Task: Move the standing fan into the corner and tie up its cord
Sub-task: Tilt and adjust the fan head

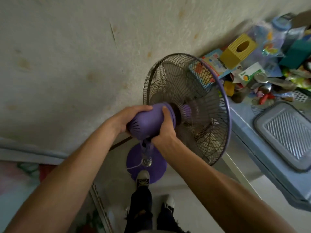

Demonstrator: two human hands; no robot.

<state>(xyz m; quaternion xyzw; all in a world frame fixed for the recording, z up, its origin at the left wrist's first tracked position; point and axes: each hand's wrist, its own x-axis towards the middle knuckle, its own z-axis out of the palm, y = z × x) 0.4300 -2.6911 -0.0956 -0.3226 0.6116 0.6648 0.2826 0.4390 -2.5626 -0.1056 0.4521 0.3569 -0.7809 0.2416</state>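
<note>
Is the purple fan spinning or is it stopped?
Stopped. The fan blades look sharp and separate behind the wire cage, not blurred. Both hands hold the motor housing.

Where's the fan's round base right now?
In the head view the purple base sits on the floor at lower centre, directly below the motor housing both hands grip, with the person's shoe on its near edge.
</note>
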